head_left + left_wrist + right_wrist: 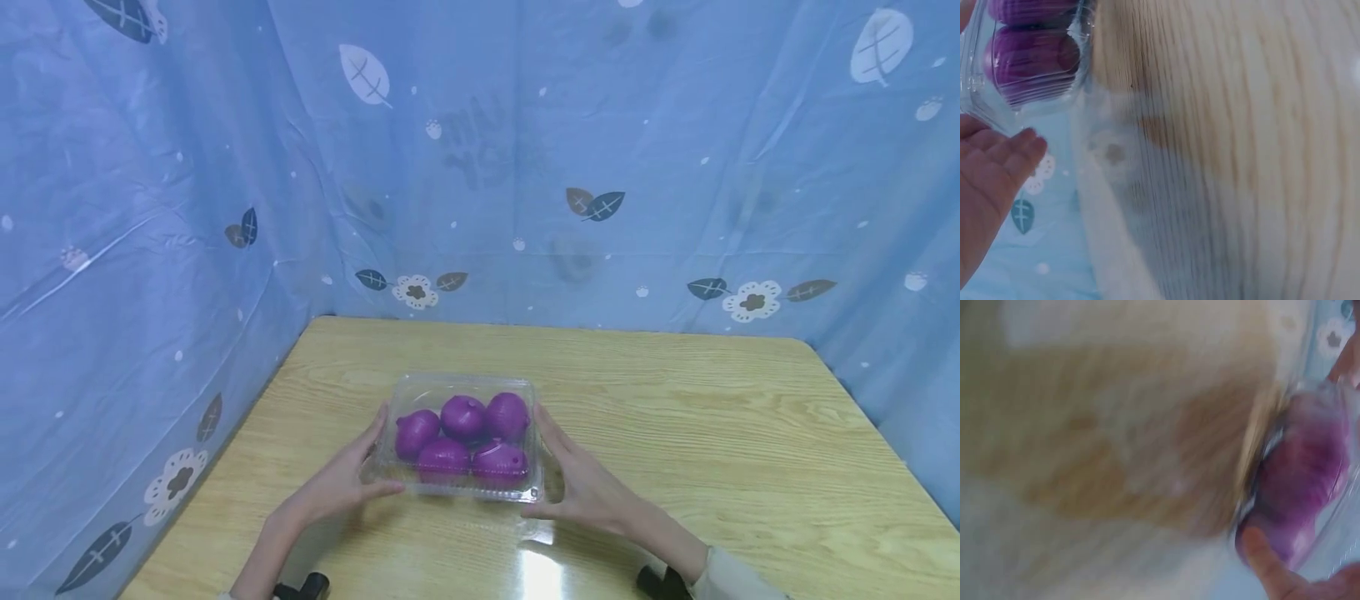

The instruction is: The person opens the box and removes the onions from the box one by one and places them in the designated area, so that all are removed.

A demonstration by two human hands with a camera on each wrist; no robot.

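Note:
A clear plastic clamshell box (pixel 427 388) holds several purple onions (pixel 444 458), and its lid lies over them. My left hand (pixel 341 482) grips the box's left side, with the thumb at the front corner. On the opposite side, my right hand (pixel 588 490) holds the box, its thumb near the front right corner. In the left wrist view, the fingers of the left hand (pixel 991 165) are beside the box's edge. The right wrist view is blurred; a finger of the right hand (pixel 1285 581) lies against the box over the onions (pixel 1304 469).
A light wood-grain table (pixel 712 417) lies beneath the box and stretches off to the right. Blue curtains (pixel 480 167) with leaf and flower prints hang behind the table and along its sides. Light glares on the tabletop near the front.

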